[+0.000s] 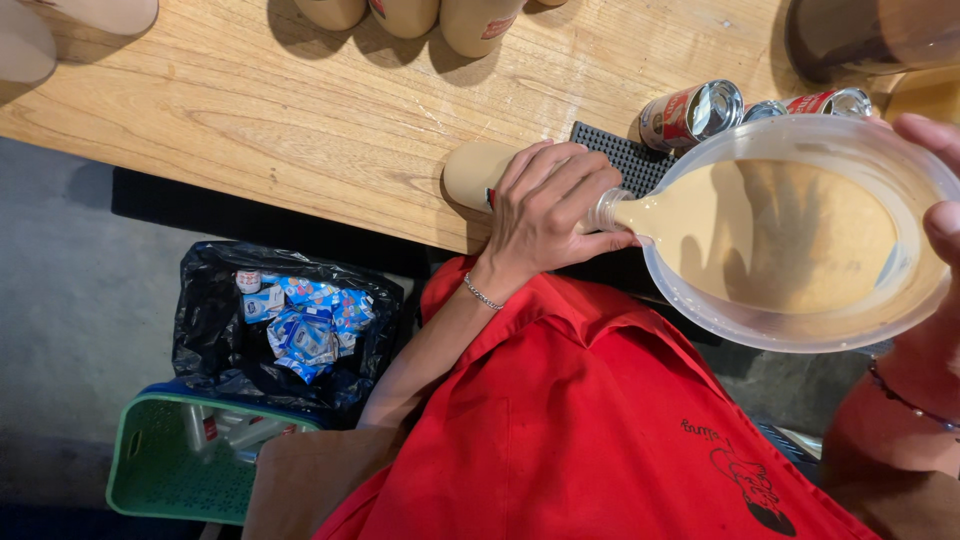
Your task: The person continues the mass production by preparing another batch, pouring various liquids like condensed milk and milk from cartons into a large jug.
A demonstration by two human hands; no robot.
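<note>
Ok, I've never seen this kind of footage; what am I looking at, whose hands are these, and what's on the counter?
One picture, from a camera worn on a person's head, looking down. The left hand grips a small plastic bottle standing on a black rubber mat on the wooden counter. The right hand tilts a clear plastic jug, pouring beige milky liquid into the bottle's neck. Opened tin cans lie behind. Below, a black rubbish bag holds blue cartons.
</note>
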